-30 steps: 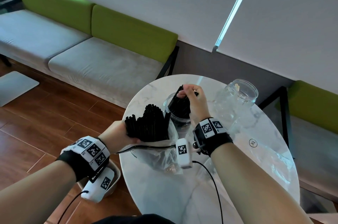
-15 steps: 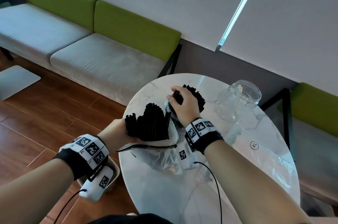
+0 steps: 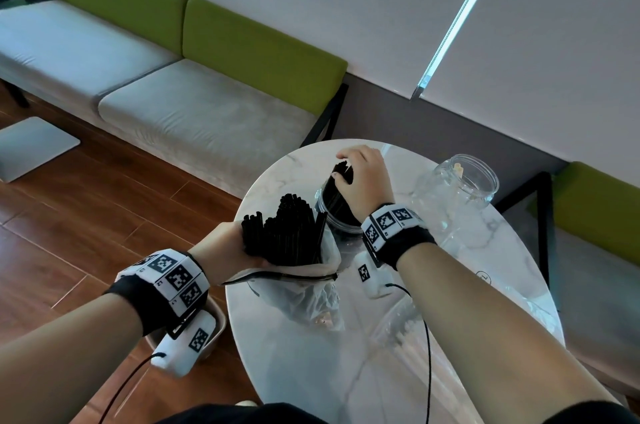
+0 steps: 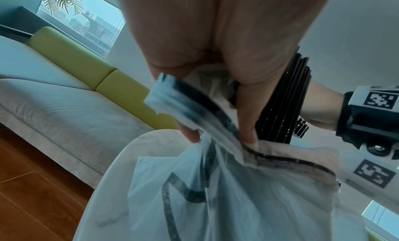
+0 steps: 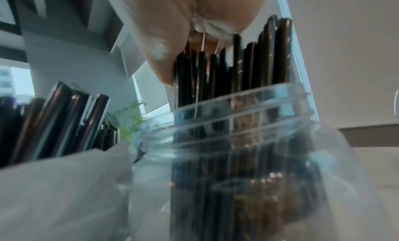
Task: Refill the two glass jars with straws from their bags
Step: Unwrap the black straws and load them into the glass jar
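Right hand point(image 3: 363, 181) had come down over the jar point(image 3: 337, 215) since a second back — the bunch it carried then now stood inside the glass; fingers curled round the tops of the black straws point(image 5: 226, 70), thumb on their near side; grasping, not yet released. Left hand point(image 3: 225, 243) stayed where it was, clenched round the bag point(image 3: 311, 292) neck and the remaining straws point(image 3: 287, 229), just beside the jar, on the right hand's inner side. Second jar point(image 3: 457, 188) stood beyond the right wrist, clear, all but empty; other bag point(image 3: 408, 330) lay flat under the right forearm. I judged the first jar partly filled — more handfuls due.
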Motion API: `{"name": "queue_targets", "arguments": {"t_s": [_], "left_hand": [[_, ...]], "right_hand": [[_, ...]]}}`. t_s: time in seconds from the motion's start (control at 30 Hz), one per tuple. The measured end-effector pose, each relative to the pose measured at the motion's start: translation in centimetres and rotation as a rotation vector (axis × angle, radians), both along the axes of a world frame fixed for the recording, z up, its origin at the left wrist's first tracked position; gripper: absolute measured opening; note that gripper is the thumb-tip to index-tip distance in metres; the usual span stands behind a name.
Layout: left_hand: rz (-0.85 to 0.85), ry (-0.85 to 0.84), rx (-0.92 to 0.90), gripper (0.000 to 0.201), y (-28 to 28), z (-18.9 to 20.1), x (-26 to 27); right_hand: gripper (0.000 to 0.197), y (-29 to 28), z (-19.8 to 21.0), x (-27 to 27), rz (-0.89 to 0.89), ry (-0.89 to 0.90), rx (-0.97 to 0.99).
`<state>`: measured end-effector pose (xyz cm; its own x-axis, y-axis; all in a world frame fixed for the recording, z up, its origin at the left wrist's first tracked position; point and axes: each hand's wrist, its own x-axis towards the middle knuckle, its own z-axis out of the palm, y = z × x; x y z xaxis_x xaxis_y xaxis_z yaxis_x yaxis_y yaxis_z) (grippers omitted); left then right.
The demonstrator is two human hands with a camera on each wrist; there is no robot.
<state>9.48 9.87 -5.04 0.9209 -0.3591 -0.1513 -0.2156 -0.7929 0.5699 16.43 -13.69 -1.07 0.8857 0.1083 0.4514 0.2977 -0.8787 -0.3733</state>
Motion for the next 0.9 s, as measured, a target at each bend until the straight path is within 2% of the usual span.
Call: {"name": "queue_targets", "arguments": {"t_s": [0.07,0.2,0.33,0.4,0.47,0.5,0.63,0.7,0.77,0.9], "left_hand": [[-0.005,-0.003,-0.006,0.03,-0.1,0.1,-0.1],[-0.002,-0.003,0.008,0.033,-0.1,0.0,0.1],[0.003,0.011,-0.041,0.034,0.1,-0.2,0.2],[-0.021,0.01,-0.023,0.04,0.0,-0.3,0.3],[-0.095,-0.043,0.048,0.06,-0.2,-0.3,0.3],[-0.114,-0.061,0.063,0.063,-0.3,-0.5,0.3],[-0.116,-0.056,0.057,0.062,0.2,-1.2,0.7],[-0.139,-0.085,0.065,0.069,0.1,-1.2,0.7],[-0.147,-0.09,0.072,0.06,-0.1,-0.6,0.4],[-0.048,-0.026,-0.01,0.039,-0.1,-0.8,0.5]], "right_hand": [[0.032,-0.3,-0.2,-0.3,-0.024,-0.033,-0.123],[0.043,-1.7,-0.5,-1.3,-0.016,-0.039,-0.203],[0.057,-2.6,-0.7,-2.3,0.028,0.15,-0.375],[0.068,-3.0,-0.6,-2.6,0.036,0.158,-0.418],[0.074,-3.5,-0.2,-2.9,0.026,0.111,-0.359],[0.076,-3.9,0.0,-3.1,0.012,0.103,-0.317],[0.088,-5.4,-0.5,-3.7,-0.016,0.225,-0.282],[0.095,-5.7,-1.1,-3.4,0.0,0.289,-0.294],[0.1,-5.6,-1.3,-2.6,-0.001,0.308,-0.257],[0.098,-4.6,-0.9,-0.5,0.022,0.351,-0.158]]}}
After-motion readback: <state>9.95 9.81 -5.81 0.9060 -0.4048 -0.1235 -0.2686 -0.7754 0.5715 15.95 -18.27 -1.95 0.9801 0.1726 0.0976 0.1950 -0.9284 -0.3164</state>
